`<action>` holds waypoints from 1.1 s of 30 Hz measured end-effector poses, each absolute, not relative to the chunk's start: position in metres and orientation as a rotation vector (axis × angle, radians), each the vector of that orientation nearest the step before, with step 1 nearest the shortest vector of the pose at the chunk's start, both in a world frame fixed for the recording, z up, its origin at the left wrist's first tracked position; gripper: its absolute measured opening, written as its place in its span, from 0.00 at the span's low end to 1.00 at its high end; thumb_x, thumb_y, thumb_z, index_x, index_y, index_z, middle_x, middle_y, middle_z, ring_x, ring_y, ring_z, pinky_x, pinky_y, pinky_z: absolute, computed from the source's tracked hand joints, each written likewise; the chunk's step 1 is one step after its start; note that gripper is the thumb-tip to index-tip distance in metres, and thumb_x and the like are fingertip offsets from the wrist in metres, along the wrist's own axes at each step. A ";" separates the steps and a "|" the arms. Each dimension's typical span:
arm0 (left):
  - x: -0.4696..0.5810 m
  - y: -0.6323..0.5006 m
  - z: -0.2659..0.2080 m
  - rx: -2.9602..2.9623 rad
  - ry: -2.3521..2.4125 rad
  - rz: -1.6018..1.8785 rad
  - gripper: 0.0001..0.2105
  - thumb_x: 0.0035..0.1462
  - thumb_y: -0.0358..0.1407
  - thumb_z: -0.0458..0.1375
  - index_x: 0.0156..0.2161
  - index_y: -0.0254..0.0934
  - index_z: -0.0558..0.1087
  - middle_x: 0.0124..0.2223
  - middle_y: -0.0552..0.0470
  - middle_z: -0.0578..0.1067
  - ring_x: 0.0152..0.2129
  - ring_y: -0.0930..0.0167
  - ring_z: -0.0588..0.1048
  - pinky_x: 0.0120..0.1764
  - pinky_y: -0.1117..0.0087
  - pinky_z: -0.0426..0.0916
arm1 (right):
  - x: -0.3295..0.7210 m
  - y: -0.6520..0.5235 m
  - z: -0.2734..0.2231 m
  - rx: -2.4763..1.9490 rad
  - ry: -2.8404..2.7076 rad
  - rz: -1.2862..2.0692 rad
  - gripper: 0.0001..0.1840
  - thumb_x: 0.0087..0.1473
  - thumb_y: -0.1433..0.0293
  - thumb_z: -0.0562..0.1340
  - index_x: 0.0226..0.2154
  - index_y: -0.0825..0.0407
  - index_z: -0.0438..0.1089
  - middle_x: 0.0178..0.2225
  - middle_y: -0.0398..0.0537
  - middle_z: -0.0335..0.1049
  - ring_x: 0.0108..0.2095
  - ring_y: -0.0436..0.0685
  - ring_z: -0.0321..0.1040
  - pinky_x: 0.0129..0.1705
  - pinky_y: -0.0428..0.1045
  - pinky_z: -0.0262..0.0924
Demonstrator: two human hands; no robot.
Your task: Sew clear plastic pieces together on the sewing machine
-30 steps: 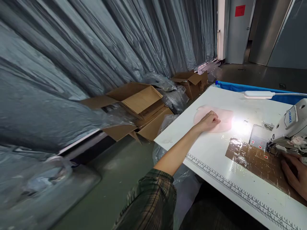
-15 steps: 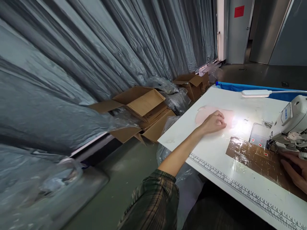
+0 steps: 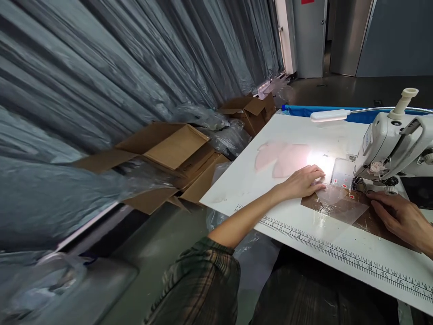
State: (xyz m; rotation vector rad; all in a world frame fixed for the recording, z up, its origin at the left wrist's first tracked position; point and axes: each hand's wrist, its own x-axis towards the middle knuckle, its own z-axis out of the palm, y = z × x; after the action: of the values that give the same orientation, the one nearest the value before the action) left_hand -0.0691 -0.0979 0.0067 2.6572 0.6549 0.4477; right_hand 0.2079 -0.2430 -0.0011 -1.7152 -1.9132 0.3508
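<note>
Curtain (image 3: 135, 67) in grey folds hangs at far left, over open cardboard boxes (image 3: 176, 146) and clear plastic bags (image 3: 233, 135) that lie beyond the left edge of the white desk (image 3: 237, 183). Just inside that edge, towards the desk's far left corner, two pale pink fabric pieces (image 3: 291, 160) lie flat and overlapping. Nearer the front edge, where a printed ruler scale (image 3: 318, 246) runs, the left hand (image 3: 301, 181) reaches in from a plaid sleeve (image 3: 203, 280). Its fingers are bent, fingertips at the upper left edge of a sheer fabric piece (image 3: 341, 205); whether they pinch or only press it cannot be told. That piece lies over a brown tape-covered sheet (image 3: 379, 225) parallel to the front edge, and overhangs its near side. By the far edge, a white lamp (image 3: 329, 116) sits above a bright patch of light. Farther right stands a white sewing machine (image 3: 382, 144), its presser foot beside the sheet. The right hand (image 3: 397, 214) rests on the sheet's right part, forefinger and thumb slightly apart, close to the presser foot.
</note>
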 end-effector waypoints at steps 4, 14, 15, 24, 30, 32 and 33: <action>-0.068 -0.097 -0.006 2.732 0.735 0.515 0.09 0.67 0.37 0.58 0.38 0.34 0.75 0.40 0.47 0.77 0.36 0.69 0.75 0.39 0.68 0.71 | 0.207 -0.244 -0.002 -1.582 -1.969 0.380 0.19 0.64 0.60 0.55 0.44 0.50 0.78 0.44 0.54 0.79 0.42 0.64 0.78 0.45 0.59 0.75; -0.066 -0.162 0.042 2.312 0.024 0.721 0.09 0.67 0.27 0.51 0.39 0.31 0.73 0.37 0.44 0.81 0.36 0.72 0.80 0.39 0.73 0.78 | 0.169 -0.247 0.004 -1.341 -2.176 0.433 0.41 0.57 0.60 0.63 0.69 0.53 0.55 0.64 0.61 0.62 0.66 0.71 0.57 0.62 0.68 0.62; -0.069 -0.169 0.050 2.258 -0.029 0.701 0.10 0.66 0.26 0.50 0.36 0.33 0.73 0.37 0.44 0.82 0.38 0.72 0.81 0.41 0.73 0.78 | 0.166 -0.250 0.007 -1.336 -2.184 0.559 0.40 0.56 0.60 0.64 0.68 0.52 0.57 0.63 0.61 0.65 0.65 0.70 0.58 0.62 0.68 0.62; -0.105 -0.151 0.086 2.081 0.017 0.466 0.09 0.52 0.29 0.57 0.40 0.37 0.73 0.53 0.41 0.77 0.50 0.64 0.77 0.52 0.60 0.74 | 0.156 -0.276 0.055 -1.289 -1.722 1.886 0.30 0.60 0.44 0.58 0.47 0.52 0.74 0.33 0.52 0.78 0.35 0.56 0.75 0.43 0.51 0.69; -0.068 -0.162 0.066 2.161 0.088 0.132 0.32 0.58 0.43 0.64 0.63 0.30 0.63 0.62 0.36 0.71 0.59 0.58 0.71 0.61 0.54 0.65 | 0.148 -0.277 0.064 -1.398 -1.936 1.644 0.32 0.63 0.42 0.52 0.33 0.51 0.74 0.30 0.49 0.76 0.33 0.54 0.72 0.42 0.50 0.66; -0.058 -0.166 0.054 2.143 0.035 0.058 0.32 0.59 0.43 0.64 0.64 0.32 0.63 0.53 0.41 0.78 0.54 0.60 0.75 0.58 0.57 0.67 | 0.153 -0.283 0.068 -1.480 -2.030 1.520 0.31 0.63 0.43 0.52 0.32 0.50 0.75 0.32 0.49 0.76 0.35 0.55 0.72 0.41 0.49 0.66; -0.056 -0.166 0.049 2.126 0.007 0.029 0.29 0.60 0.42 0.64 0.63 0.32 0.64 0.48 0.44 0.81 0.50 0.62 0.77 0.56 0.59 0.69 | 0.157 -0.286 0.070 -1.522 -2.047 1.470 0.31 0.63 0.43 0.52 0.33 0.50 0.76 0.33 0.50 0.76 0.36 0.55 0.72 0.41 0.49 0.66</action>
State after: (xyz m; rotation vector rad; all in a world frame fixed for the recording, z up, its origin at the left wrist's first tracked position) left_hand -0.0560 -0.1663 0.0490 2.1259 0.0070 0.0294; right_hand 0.1568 -0.2861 0.0702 -1.5219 -2.0471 1.4702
